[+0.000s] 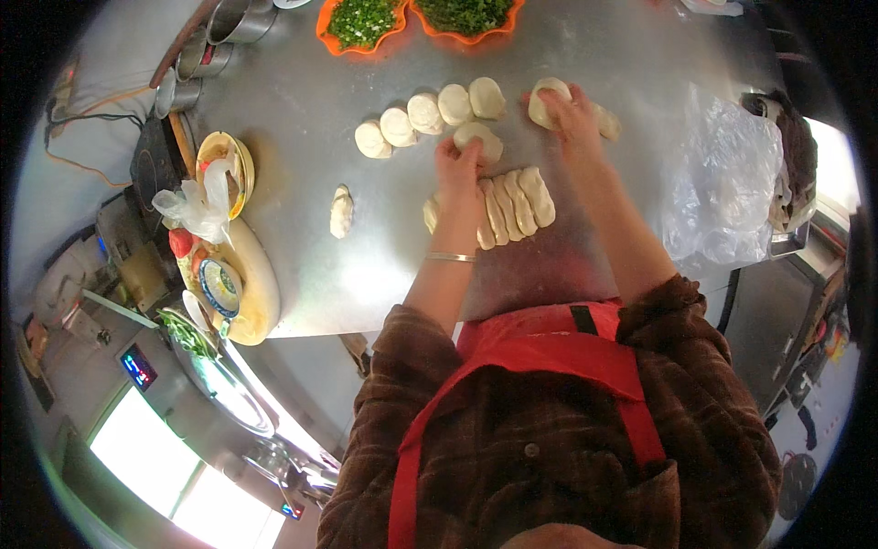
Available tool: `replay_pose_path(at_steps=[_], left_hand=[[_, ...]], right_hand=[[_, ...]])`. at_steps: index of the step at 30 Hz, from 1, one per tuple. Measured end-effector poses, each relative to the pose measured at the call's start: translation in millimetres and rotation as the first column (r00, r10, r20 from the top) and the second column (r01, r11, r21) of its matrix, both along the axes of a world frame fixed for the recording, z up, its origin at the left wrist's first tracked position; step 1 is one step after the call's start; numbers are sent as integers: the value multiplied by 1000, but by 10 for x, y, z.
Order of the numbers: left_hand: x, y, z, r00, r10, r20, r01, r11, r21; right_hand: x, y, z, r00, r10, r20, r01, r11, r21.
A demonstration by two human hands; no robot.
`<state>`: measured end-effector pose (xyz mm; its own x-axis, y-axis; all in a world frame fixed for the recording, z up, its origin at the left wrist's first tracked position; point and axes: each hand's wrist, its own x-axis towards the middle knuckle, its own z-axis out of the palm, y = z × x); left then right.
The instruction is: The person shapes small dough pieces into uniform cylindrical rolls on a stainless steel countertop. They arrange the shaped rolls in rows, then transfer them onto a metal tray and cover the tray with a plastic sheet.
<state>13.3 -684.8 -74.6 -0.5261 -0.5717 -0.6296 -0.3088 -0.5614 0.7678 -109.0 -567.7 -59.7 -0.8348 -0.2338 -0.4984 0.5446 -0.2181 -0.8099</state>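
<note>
My left hand (461, 168) grips the near edge of a flattened dough piece (485, 141). Another rounded dough piece (547, 103) is in my right hand (575, 120), whose fingers lie over its right side. Just right of that hand, a small dough piece (608, 123) rests on the metal worktop (295, 158). Beyond my left hand runs a slanting row of several flattened dough pieces (425, 113). Long dough strips (518, 204) lie side by side under my left wrist, which hides some of them. Farther left is a lone dough piece (341, 211).
Orange bowls of chopped greens (362, 24) stand at the far edge. At left are a round board (257, 302), a blue-rimmed bowl (219, 287), a yellow bowl (247, 171) and metal pots (240, 20). Clear plastic sheeting (724, 171) covers the right side.
</note>
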Motion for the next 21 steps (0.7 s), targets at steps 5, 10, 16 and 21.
replay_pose_path(at_steps=[5,10,16,21], left_hand=[[209,-98,556,931,238,-276,-75,867,493],[487,-86,825,845,444,-297,-167,747,644],[825,-81,957,929,230,-290,-83,893,441],[1035,-61,929,959,46,-281,14,978,209]], right_hand=[[150,302,370,966,80,248,-33,981,-189],[509,438,293,943,246,222,-182,945,-272],[694,453,582,972,203,119,-177,964,-197],[789,579,619,962,269,-56,-274,955,-112]])
